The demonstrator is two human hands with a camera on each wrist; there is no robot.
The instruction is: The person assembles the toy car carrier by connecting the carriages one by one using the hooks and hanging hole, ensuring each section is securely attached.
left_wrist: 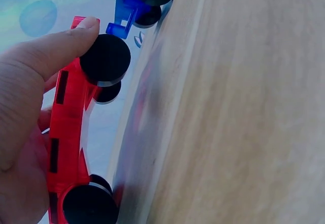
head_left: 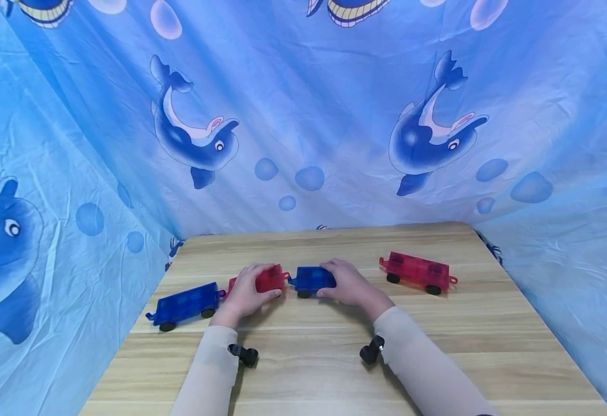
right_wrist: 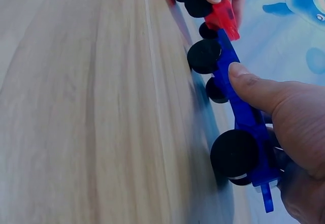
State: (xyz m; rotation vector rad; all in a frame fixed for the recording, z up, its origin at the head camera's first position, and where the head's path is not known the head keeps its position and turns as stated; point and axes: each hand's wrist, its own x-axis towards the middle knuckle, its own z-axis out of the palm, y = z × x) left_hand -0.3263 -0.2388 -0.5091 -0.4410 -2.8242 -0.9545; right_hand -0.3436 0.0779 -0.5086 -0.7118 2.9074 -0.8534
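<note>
My left hand (head_left: 248, 294) grips a red translucent toy train car (left_wrist: 71, 127) with black wheels, thumb on its near side by the front wheel. My right hand (head_left: 350, 283) holds a blue toy train car (right_wrist: 244, 102) between thumb and fingers. The two cars face each other end to end in the head view, the blue car's hook right at the red car's ring. Behind the left hand, another blue car (head_left: 188, 305) stands at the left, its ring end meeting the held red car's hook end.
A second red car (head_left: 419, 271) stands apart at the right, angled on the wooden table (head_left: 314, 358). A blue dolphin-print cloth (head_left: 303, 115) hangs behind the table and along both sides. Small black cameras (head_left: 371, 351) sit on both wrists.
</note>
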